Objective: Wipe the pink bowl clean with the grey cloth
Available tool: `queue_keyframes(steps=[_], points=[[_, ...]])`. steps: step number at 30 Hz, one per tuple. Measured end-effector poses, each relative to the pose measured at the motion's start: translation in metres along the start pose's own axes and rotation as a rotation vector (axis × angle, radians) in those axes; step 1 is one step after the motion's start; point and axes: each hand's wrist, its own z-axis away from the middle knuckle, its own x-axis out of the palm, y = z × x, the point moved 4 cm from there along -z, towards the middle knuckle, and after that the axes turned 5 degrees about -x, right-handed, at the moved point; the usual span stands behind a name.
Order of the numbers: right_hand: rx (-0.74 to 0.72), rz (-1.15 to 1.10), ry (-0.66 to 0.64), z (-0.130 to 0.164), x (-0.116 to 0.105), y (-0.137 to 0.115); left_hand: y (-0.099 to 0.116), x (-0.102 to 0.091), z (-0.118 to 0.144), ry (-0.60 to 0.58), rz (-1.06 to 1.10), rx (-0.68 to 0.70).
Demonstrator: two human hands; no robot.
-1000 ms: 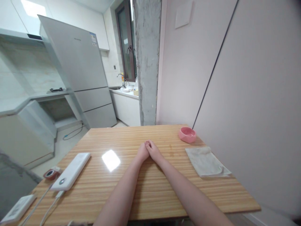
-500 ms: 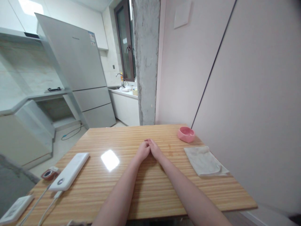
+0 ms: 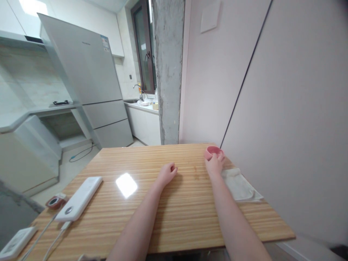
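Observation:
A pink faceted bowl [image 3: 208, 151] stands at the far right corner of the wooden table [image 3: 108, 224]. At its near side is my right hand [image 3: 214, 166], its fingers bent over the rim and partly inside the bowl. My left hand [image 3: 168, 173] rests near the middle of the table, loosely curled with the thumb against the fingers. Nothing shows in it. Beside my right wrist lies a folded grey cloth [image 3: 239, 185], partly covered by that forearm.
On the left of the table lie a white power bank [image 3: 80, 199] with cables plugged in, a small reddish-brown device [image 3: 56, 201] and a white block [image 3: 17, 242]. A pale wall [image 3: 272, 145] borders the right side. Beyond stand a concrete pillar [image 3: 170, 79] and a fridge [image 3: 84, 69].
My hands were together at the middle of the table. The right one has moved right to the pink bowl's rim. My left hand stays near its place, curled.

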Motion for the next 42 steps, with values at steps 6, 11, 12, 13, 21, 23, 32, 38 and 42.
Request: queue_keyframes(steps=[6, 11, 12, 13, 21, 23, 32, 38, 42], points=[[-0.124, -0.252, 0.027, -0.001, 0.002, -0.017, 0.004, -0.004, 0.001, 0.065, -0.052, 0.034], [-0.445, -0.587, -0.226, 0.024, 0.005, -0.079, 0.022, -0.026, 0.008, 0.291, -0.143, 0.182], [-0.509, -0.637, -0.287, 0.033, 0.005, -0.092, 0.024, -0.031, 0.009, 0.291, -0.176, 0.202], [-0.552, -0.68, -0.341, 0.043, 0.005, -0.104, 0.026, -0.035, 0.009, 0.272, -0.211, 0.223], [-0.683, -0.768, -0.515, 0.085, 0.002, -0.143, 0.019, -0.067, 0.013, -0.007, -0.321, 0.314], [-0.633, -0.743, -0.493, 0.079, 0.008, -0.134, 0.005, -0.079, 0.015, 0.075, -0.339, 0.237], [-0.438, -0.539, -0.272, 0.048, 0.033, -0.089, -0.077, -0.161, 0.036, 0.651, -0.612, -0.397], [-0.284, -0.289, -0.265, 0.033, 0.02, -0.076, -0.098, -0.163, 0.046, 0.608, -0.683, -0.658], [-0.191, -0.04, -0.327, 0.016, 0.007, -0.047, -0.1, -0.161, 0.045, 0.584, -0.724, -0.653]])
